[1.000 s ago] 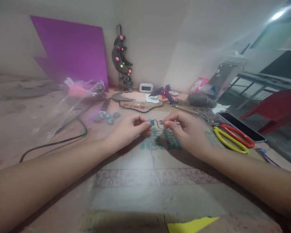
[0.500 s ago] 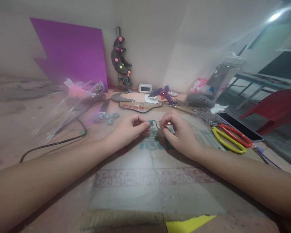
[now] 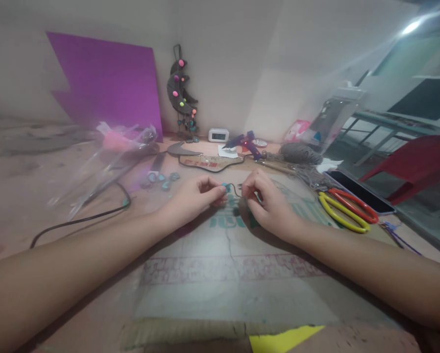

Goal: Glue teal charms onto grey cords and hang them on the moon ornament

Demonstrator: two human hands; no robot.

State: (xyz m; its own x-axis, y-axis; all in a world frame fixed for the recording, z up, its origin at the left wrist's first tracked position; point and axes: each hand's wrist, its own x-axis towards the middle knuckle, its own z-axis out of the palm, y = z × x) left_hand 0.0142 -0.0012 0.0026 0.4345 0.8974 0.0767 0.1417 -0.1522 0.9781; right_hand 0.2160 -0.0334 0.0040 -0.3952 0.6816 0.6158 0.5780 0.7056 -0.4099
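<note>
Between the thumb and fingers of my left hand [image 3: 201, 196] is a small teal piece [image 3: 226, 187], mostly covered by the fingertips. A short dark cord [image 3: 235, 189] curves from it across to my right hand [image 3: 266, 203], which pinches the cord's other end. Both hands are held close together over a printed cardboard sheet [image 3: 190, 294]. Several small teal pieces [image 3: 164, 184] lie left of my left hand. A thin dark strand [image 3: 230, 245] shows on the sheet below the hands.
At the back are a clock [image 3: 219, 135], a glue gun [image 3: 244, 142], grey yarn [image 3: 301, 153] and a moon ornament [image 3: 181, 93]. Right lie scissors [image 3: 343, 213] and a phone [image 3: 359, 191]. Left are clear plastic wrapping [image 3: 110, 152], a black cable [image 3: 80, 220] and a purple sheet [image 3: 110, 83].
Both hands keep their pinch on the teal piece and the cord, almost in place. The view has shifted very slightly.
</note>
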